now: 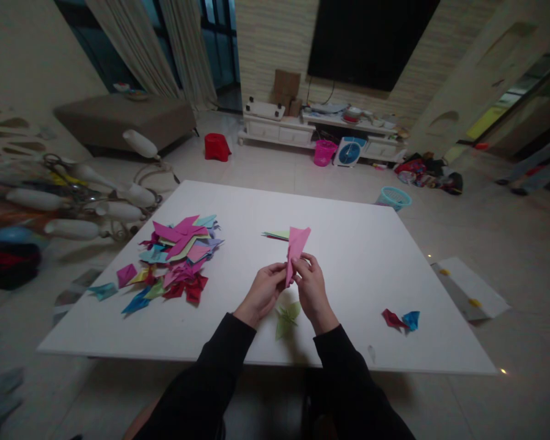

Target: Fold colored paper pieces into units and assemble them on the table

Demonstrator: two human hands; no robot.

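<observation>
A pink folded paper (297, 242) is held upright over the middle of the white table, pinched between both hands. My left hand (266, 291) grips its lower left edge with closed fingers. On the other side my right hand (312, 287) has thumb and fingers closed on the right edge. Beneath the hands a light green folded paper piece (287, 319) lies on the table. Just behind the pink paper is a small stack of folded paper strips (275, 234), green on top, partly hidden by it.
A heap of colourful folded papers (183, 244) covers the left of the white table (343, 238). Red (393, 319) and blue folded pieces (411, 320) lie at the right. A lamp with several white shades (119, 211) stands beyond the left edge, and a blue basket (394, 197) behind the far right corner.
</observation>
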